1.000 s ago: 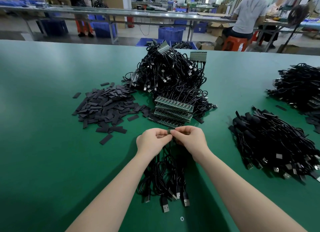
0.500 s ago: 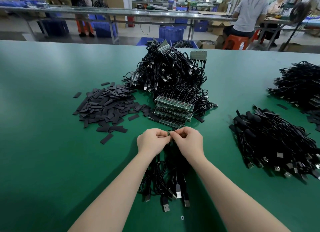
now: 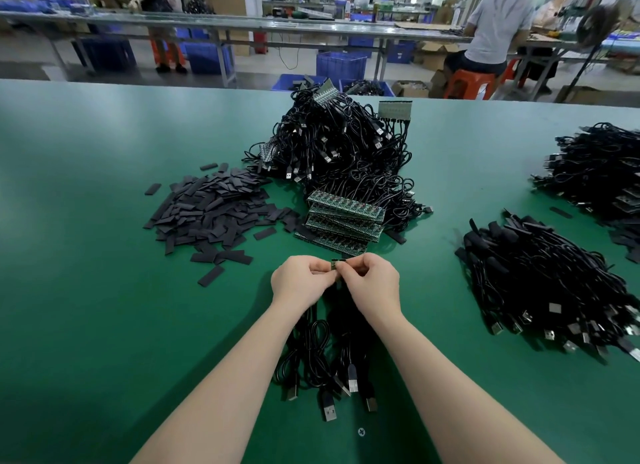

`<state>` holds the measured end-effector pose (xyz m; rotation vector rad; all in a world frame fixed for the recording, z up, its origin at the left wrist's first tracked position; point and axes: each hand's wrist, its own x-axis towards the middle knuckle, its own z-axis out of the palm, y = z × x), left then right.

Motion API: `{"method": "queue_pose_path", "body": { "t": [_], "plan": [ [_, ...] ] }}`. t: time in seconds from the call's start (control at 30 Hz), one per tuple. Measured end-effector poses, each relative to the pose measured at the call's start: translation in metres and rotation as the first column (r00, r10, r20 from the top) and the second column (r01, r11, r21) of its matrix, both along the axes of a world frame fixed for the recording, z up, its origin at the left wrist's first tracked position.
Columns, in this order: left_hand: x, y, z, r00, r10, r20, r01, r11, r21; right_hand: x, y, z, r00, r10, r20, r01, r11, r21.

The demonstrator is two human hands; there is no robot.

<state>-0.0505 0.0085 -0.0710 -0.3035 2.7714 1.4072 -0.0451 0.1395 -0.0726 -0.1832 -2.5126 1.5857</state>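
Note:
My left hand (image 3: 300,280) and my right hand (image 3: 371,282) meet at the middle of the green table (image 3: 86,307). Together they pinch a small green circuit board (image 3: 337,264) between their fingertips. Black USB cables (image 3: 325,359) run from under my hands toward me, their plugs lying on the table between my forearms. Just beyond my hands lies a stack of green circuit board strips (image 3: 343,221).
A big heap of black USB cables (image 3: 346,151) rises behind the strips. Flat black sleeve pieces (image 3: 211,214) are piled to the left. Two more cable piles lie at the right (image 3: 547,283) and far right (image 3: 599,172). People sit at benches beyond the table.
Both hands stay together on the small board, with only slight finger movement. The view has shifted a little.

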Motion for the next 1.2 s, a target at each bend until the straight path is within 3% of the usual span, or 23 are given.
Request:
{"method": "queue_pose_path", "body": {
  "t": [0.33,0.77,0.93,1.07,1.2],
  "plan": [
    [0.007,0.001,0.002,0.999,-0.031,-0.041,0.029,0.998,-0.061,-0.012,0.016,0.015,0.982,0.143,0.121,-0.155,0.983,0.099],
    [0.007,0.008,-0.002,0.994,0.01,-0.106,-0.024,0.99,-0.14,0.001,-0.007,0.004,0.996,-0.085,0.028,0.085,0.996,-0.017],
    [0.008,0.005,-0.004,0.989,0.031,-0.147,-0.039,0.998,-0.053,0.0,0.004,0.004,0.997,-0.042,0.058,0.048,0.995,-0.09],
    [0.011,0.007,-0.006,0.982,0.002,-0.188,-0.012,0.999,-0.051,0.004,0.021,0.009,0.97,-0.241,0.009,0.238,0.953,-0.188],
    [0.01,0.009,-0.006,0.974,-0.043,-0.224,0.007,0.987,-0.16,0.019,0.039,0.029,0.905,-0.386,-0.179,0.317,0.892,-0.321]
  ]
}}
